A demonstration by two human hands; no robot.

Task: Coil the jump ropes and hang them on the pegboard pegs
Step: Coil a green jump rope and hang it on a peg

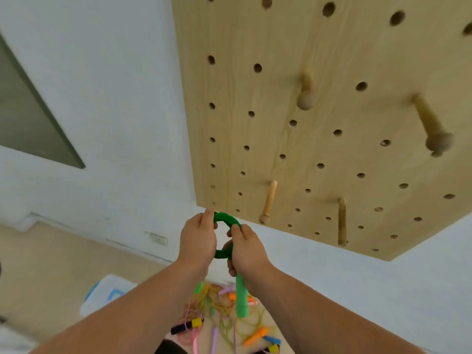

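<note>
A green jump rope (pixel 224 218) is wound into a small coil that I hold up in front of the wall. My left hand (pixel 198 238) grips the coil's left side. My right hand (pixel 246 247) grips its right side, and a green handle (pixel 241 297) hangs down below that hand. The wooden pegboard (pixel 319 154) fills the upper right. It carries several wooden pegs, the nearest one (pixel 268 201) just right of and above the coil; none of those in view holds a rope.
Below my arms lies a tangle of loose jump ropes (pixel 224 318) with yellow, orange, pink, blue and black handles. A white and blue bin (pixel 104 295) stands at the lower left. A wall outlet (pixel 158 238) sits left of my hands.
</note>
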